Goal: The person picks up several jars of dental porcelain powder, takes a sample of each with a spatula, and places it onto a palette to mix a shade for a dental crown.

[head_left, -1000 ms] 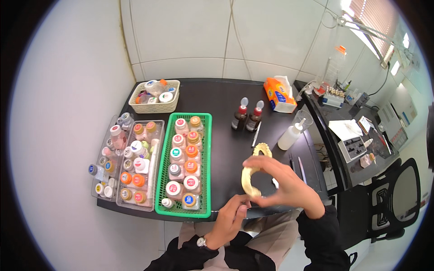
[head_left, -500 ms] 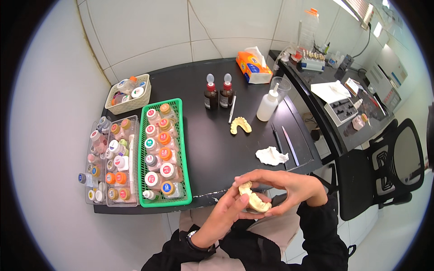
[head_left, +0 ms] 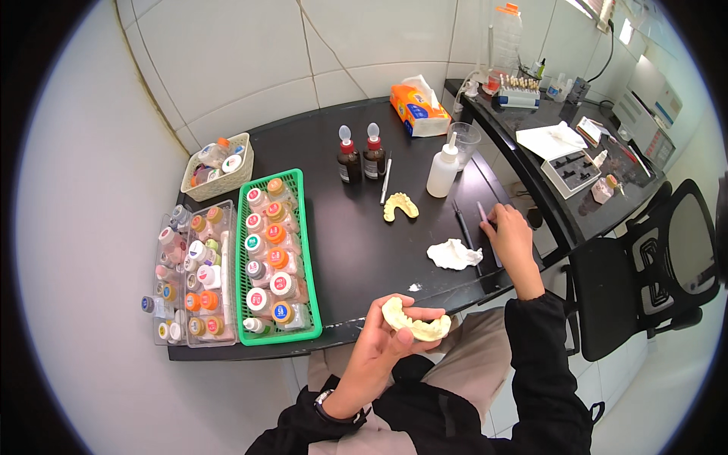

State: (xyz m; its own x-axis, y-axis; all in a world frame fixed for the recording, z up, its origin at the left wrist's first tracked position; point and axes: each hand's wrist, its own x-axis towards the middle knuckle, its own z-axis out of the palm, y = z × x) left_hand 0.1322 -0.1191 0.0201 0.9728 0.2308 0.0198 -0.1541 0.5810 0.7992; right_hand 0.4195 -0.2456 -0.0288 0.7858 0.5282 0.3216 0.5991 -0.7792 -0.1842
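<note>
In my left hand point(head_left: 379, 337), fingers closed round its base, is a cream plaster dental cast point(head_left: 415, 326), held over the table's front edge with its tooth arch up. My right hand point(head_left: 509, 239) is at the table's right side, fingertips pinched on a slim lavender-handled tool point(head_left: 481, 208) that lies on the tabletop. Beside that tool lies a dark slim tool point(head_left: 462, 225), partly under a crumpled white tissue point(head_left: 453, 255). A second yellowish dental arch cast point(head_left: 400, 205) rests at mid-table near a thin silvery instrument point(head_left: 386, 182).
Two brown dropper bottles point(head_left: 349, 164), a white squeeze bottle point(head_left: 443, 173), a clear cup point(head_left: 466, 140) and an orange tissue pack point(head_left: 419, 112) stand toward the back. A green basket point(head_left: 309, 299) of small jars fills the left. A black chair point(head_left: 610, 296) stands at right.
My right hand has let go of the cast and moved right and away to the lavender tool. My left hand keeps the cast, now slightly turned. The view has shifted a little.
</note>
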